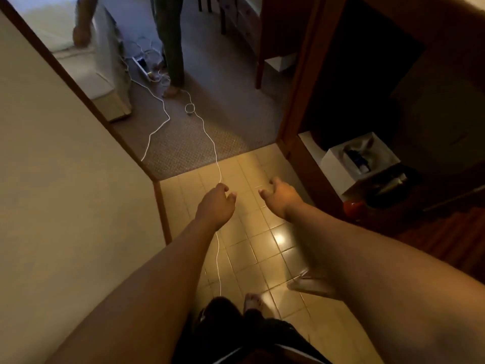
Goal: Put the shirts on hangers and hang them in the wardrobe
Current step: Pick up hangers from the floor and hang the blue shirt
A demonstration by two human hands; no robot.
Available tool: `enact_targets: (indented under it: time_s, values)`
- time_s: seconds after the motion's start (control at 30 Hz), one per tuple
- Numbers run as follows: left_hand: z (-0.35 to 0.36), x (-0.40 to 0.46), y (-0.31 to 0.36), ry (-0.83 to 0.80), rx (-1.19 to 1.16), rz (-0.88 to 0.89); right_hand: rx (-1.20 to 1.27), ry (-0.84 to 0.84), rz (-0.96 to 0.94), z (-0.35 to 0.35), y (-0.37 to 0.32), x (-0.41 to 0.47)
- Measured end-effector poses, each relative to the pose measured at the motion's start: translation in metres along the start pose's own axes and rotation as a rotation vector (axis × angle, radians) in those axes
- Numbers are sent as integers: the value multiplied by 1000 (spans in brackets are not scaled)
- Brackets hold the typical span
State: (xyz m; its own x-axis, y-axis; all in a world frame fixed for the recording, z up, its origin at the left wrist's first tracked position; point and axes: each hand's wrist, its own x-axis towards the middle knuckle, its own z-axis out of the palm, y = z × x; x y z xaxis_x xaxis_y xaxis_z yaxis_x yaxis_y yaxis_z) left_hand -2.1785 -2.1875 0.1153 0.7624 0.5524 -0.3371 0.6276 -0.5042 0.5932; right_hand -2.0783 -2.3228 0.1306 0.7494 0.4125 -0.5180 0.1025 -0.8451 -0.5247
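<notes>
Shirts and hangers are nowhere in view. The left hand (216,203) and right hand (280,197) reach forward over the tiled floor (262,248), each grip loose and holding nothing, likely heading toward the dark wardrobe (372,82).

Head camera looks steeply down, facing forward.

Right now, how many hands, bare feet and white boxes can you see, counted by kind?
Hands: 3 (left hand, right hand, other person's hand)
Bare feet: 2 (wearer's foot, other person's foot)
White boxes: 2 (open box, far box)
Total: 7
</notes>
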Motion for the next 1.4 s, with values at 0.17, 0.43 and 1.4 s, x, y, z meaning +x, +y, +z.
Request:
enact_targets:
  time_s: [0.17,0.43,1.4]
  values:
    - [-16,97,18,-55,23,-12,-17,-29,13,-20,-31,90]
    - [-57,306,44,-138,36,40,14,7,61,-76,-103,266]
    - [-212,1042,347,-112,9,104,123,132,114,-446,-345,920]
